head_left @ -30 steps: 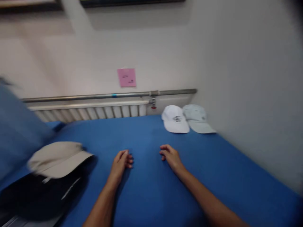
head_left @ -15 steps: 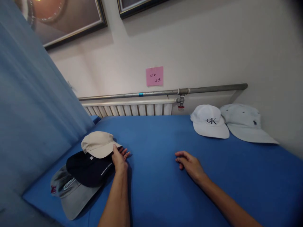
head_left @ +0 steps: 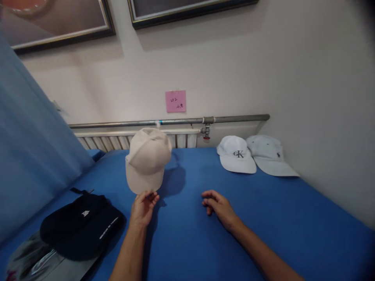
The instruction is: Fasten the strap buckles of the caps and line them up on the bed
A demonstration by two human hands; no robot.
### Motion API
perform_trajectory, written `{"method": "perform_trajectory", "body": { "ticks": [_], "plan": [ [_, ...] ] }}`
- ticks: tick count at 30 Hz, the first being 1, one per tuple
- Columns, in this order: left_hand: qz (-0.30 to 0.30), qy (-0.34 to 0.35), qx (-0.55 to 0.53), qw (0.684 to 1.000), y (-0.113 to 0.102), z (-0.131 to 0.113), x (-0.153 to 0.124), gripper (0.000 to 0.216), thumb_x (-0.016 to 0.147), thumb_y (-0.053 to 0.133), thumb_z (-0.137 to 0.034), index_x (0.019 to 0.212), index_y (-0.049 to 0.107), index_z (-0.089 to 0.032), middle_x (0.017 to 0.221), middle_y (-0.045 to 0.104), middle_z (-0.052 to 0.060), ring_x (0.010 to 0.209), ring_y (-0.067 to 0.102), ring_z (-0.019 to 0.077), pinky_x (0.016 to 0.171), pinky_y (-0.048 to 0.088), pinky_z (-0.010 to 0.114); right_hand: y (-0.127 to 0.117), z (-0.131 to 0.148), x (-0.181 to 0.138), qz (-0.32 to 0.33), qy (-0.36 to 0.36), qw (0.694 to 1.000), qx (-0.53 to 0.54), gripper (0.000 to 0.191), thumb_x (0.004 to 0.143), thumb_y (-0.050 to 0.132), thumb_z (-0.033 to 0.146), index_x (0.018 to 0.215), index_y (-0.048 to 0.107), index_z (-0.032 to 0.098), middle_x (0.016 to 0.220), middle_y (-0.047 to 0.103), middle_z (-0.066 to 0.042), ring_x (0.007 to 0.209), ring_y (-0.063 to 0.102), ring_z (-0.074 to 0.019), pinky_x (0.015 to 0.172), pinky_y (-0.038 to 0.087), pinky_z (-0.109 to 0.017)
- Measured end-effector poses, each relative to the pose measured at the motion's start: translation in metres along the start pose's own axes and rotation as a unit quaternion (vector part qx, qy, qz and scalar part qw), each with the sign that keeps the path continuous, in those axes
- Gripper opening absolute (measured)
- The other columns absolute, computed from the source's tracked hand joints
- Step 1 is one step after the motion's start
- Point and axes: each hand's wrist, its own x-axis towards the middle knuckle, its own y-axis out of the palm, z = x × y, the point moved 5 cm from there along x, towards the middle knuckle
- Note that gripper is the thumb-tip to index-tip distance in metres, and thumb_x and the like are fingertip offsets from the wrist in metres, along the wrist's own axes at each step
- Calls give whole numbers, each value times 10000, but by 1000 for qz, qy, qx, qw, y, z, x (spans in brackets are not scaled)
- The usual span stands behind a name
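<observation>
A beige baseball cap [head_left: 149, 152] is held up off the blue surface by my left hand [head_left: 143, 208], which pinches the edge of its brim; the crown points up and away from me. My right hand [head_left: 219, 207] hovers over the middle of the surface with its fingers loosely curled and apart, holding nothing. To the left, a navy cap [head_left: 79, 230] with white lettering on its brim overlaps a grey cap [head_left: 73, 269], which the frame edge partly cuts off.
At the back right, a white cap [head_left: 236, 154] with black letters sits against a pale grey-green cap [head_left: 269, 154]. Behind the blue-covered table [head_left: 187, 242] run a metal pipe [head_left: 240, 118] and a radiator [head_left: 117, 142]. A blue curtain [head_left: 32, 140] hangs at left.
My left hand has lifted the beige cap off the navy one and carried it rightward, brim tilting down. The view has turned right; my right hand keeps about the same pose.
</observation>
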Motion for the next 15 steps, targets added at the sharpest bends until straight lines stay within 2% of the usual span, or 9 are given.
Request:
{"method": "perform_trajectory", "body": {
  "ticks": [3, 5, 9, 12, 15],
  "plan": [
    [20, -12, 1, 1000, 1, 7, 2, 182, 549, 645, -36, 653, 592, -176, 651, 652, -11, 625, 644, 149, 606, 556, 282, -3, 0, 0, -4, 7, 998, 70, 247, 649, 595, 279, 881, 596, 197, 792, 658, -29, 554, 568, -133, 470, 413, -236],
    [31, -5, 6, 999, 1, 8, 4, 218, 535, 647, -20, 671, 606, -185, 721, 665, -19, 660, 638, 133, 612, 551, 249, -2, 2, -2, 9, 19, 994, 110, 275, 696, 600, 369, 918, 591, 207, 846, 677, -55, 643, 613, -165, 491, 433, -243],
    [90, 3, 35, 995, 7, 9, 2, 171, 517, 708, -49, 540, 570, -147, 824, 650, -10, 697, 609, 117, 586, 528, 202, -5, 9, -10, 51, 53, 986, 149, 413, 827, 440, 563, 889, 629, 201, 776, 700, -76, 785, 668, -218, 642, 500, -299],
    [136, -1, 59, 989, 12, 8, -1, 156, 523, 741, -79, 532, 597, -138, 859, 647, 9, 726, 598, 128, 571, 509, 191, -13, 14, -13, 49, 57, 978, 196, 413, 823, 474, 538, 898, 655, 174, 769, 709, -97, 850, 677, -253, 713, 513, -335],
    [162, -6, 71, 984, 15, 5, -3, 173, 531, 754, -105, 515, 585, -142, 905, 664, 22, 798, 611, 162, 603, 515, 206, -23, 17, -11, 37, 34, 973, 224, 374, 747, 596, 401, 1057, 634, 195, 902, 719, -91, 866, 676, -253, 749, 511, -349]
  ]
}}
